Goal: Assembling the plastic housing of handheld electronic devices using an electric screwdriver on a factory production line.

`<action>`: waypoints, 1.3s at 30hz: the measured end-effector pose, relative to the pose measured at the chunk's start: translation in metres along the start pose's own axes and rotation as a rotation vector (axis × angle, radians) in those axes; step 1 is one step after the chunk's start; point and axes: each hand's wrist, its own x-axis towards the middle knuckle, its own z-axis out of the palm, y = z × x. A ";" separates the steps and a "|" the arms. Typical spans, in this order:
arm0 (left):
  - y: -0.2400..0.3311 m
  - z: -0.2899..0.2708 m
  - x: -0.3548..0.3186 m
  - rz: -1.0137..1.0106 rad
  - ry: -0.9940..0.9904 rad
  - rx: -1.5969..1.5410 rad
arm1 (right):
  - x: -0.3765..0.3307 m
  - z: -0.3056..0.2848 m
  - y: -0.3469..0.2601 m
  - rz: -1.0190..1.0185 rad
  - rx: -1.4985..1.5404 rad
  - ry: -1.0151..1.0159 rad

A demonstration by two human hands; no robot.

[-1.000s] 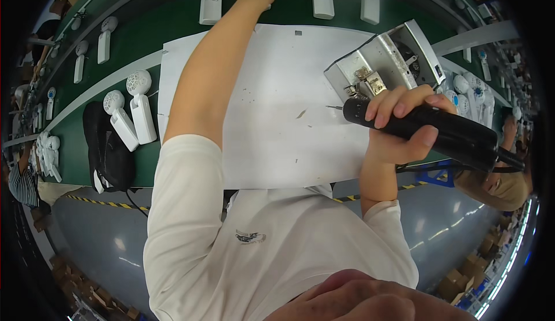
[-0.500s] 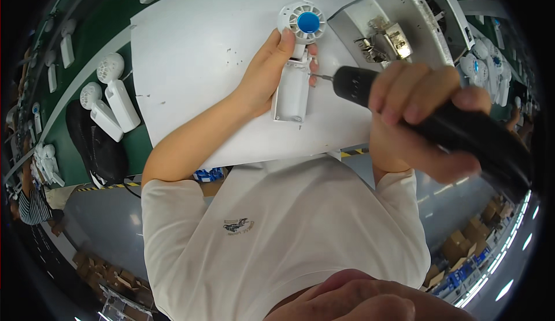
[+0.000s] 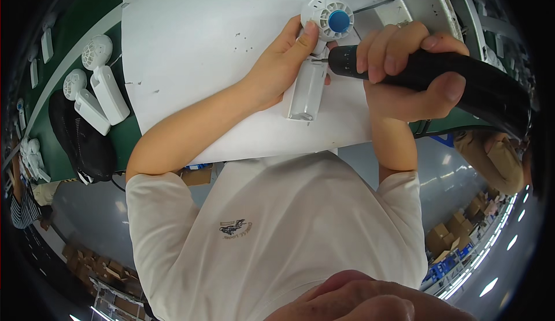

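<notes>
A white handheld fan [image 3: 307, 92] with a blue round centre lies over the white work sheet, its head away from me. My left hand [image 3: 289, 55] is closed round its neck, thumb on top near the head. A black electric screwdriver [image 3: 462, 84] is gripped in my right hand [image 3: 410, 69], lying almost level and pointing left. Its thin bit meets the upper end of the fan's handle, just below the neck. I cannot make out a screw at the tip. The handle's open-looking side faces up.
Two white fans [image 3: 110, 92] lie to the left beside a black mesh pouch-like thing [image 3: 81, 139] on the green table [image 3: 130, 49]. A metal box [image 3: 428, 11] stands at the far right, partly behind my right hand. Another person's arm [image 3: 491, 162] shows at the right.
My right hand has brought the screwdriver left and away from me, its bit now at the handle's top instead of its side. The fan has tilted slightly, and the whole view has shifted.
</notes>
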 end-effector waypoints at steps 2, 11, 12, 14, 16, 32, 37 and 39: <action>-0.001 -0.003 0.002 0.009 -0.038 -0.010 | 0.003 0.001 0.002 -0.028 0.010 -0.076; 0.002 0.002 0.006 -0.005 -0.115 -0.049 | 0.011 0.015 -0.033 0.054 -0.277 0.158; 0.002 0.004 0.007 -0.007 -0.095 -0.033 | 0.015 0.005 -0.049 0.041 -0.277 0.154; 0.001 0.005 0.003 -0.009 -0.032 -0.018 | 0.023 -0.012 -0.074 -0.203 -0.345 0.125; 0.001 0.005 0.002 -0.008 -0.046 -0.023 | 0.021 -0.009 -0.074 -0.193 -0.327 0.104; 0.002 0.002 0.001 -0.047 -0.058 -0.042 | 0.004 0.007 -0.020 -0.043 -0.008 -0.100; 0.001 -0.001 0.000 -0.047 -0.047 -0.038 | 0.003 0.012 -0.011 -0.002 0.002 -0.087; 0.002 -0.003 -0.001 -0.047 -0.018 -0.034 | 0.003 0.017 -0.006 0.023 -0.019 -0.073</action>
